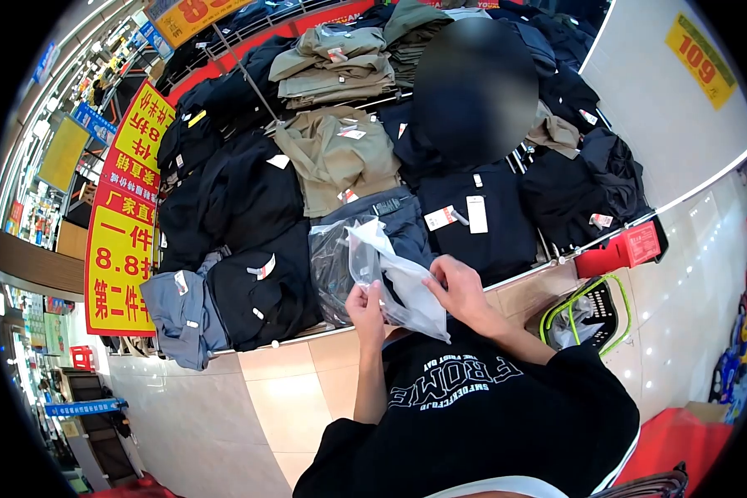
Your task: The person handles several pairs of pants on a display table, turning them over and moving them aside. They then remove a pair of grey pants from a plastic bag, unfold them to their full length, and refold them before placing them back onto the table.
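Note:
Between my two hands is a clear plastic bag (358,264), with a white sheet (407,286) in or against it. My left hand (365,305) pinches the lower left edge of the bag. On the other side, my right hand (456,286) has its fingers closed at the right edge of the white sheet. Dark grey folded trousers (402,220) lie on the display just behind the bag. To their right is a black folded garment (490,236) with white tags on it.
Stacks of black and khaki clothes (340,158) cover the sloping rack. A yellow and red sign (124,241) stands at left, and a white panel (681,108) at right. A black basket with a green rim (585,315) is on the floor to the right.

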`<control>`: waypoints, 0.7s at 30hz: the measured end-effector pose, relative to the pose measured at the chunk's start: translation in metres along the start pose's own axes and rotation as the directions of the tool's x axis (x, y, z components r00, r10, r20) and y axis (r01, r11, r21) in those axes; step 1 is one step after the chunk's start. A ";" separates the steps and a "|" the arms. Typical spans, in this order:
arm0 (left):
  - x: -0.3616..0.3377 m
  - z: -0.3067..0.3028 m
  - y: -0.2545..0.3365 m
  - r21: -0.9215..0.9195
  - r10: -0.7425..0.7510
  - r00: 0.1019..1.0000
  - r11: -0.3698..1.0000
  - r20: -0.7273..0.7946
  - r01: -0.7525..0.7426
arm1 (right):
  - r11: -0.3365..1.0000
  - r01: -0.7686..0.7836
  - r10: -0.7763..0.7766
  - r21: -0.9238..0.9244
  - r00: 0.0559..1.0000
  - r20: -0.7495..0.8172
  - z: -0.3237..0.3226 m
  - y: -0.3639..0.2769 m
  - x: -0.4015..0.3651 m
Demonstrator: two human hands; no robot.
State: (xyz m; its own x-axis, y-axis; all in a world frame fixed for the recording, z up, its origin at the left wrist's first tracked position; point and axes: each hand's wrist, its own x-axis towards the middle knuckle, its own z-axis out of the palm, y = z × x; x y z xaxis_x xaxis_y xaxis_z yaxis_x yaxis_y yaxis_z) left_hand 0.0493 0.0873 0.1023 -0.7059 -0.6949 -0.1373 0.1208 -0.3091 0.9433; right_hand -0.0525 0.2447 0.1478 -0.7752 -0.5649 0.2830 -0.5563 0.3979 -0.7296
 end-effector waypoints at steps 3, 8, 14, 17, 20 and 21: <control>-0.002 0.011 0.005 0.016 0.016 1.000 1.000 0.017 -0.017 | 0.994 0.029 -0.022 0.110 0.998 -0.062 -0.016 -0.033 0.001; -0.004 0.025 0.004 -0.009 0.100 0.994 0.995 0.047 -0.100 | 0.705 -0.207 -0.073 0.678 0.930 0.360 0.023 -0.022 -0.002; -0.014 0.040 0.005 -0.056 0.146 0.985 0.988 0.096 -0.142 | 0.603 -0.592 0.130 0.534 0.734 0.667 0.068 0.036 0.022; -0.015 0.037 -0.006 0.158 0.179 0.971 0.966 0.159 -0.204 | 0.872 -0.232 -0.005 0.432 0.877 0.481 0.101 0.058 0.021; -0.018 0.041 -0.006 0.134 0.104 0.976 0.982 0.189 -0.130 | 0.952 -0.046 -0.106 0.302 0.878 0.466 0.115 0.050 0.027; -0.018 0.044 -0.006 0.138 0.141 0.971 0.976 0.191 -0.169 | 0.972 0.014 -0.118 0.235 0.893 0.434 0.122 0.047 0.026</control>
State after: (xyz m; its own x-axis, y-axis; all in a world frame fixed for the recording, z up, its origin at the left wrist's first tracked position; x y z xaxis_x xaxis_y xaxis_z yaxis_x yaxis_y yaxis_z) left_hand 0.0308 0.1298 0.1122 -0.8021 -0.5943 0.0576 0.1407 -0.0944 0.9855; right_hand -0.0621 0.1599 0.0451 -0.4969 -0.8651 0.0684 -0.4808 0.2089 -0.8516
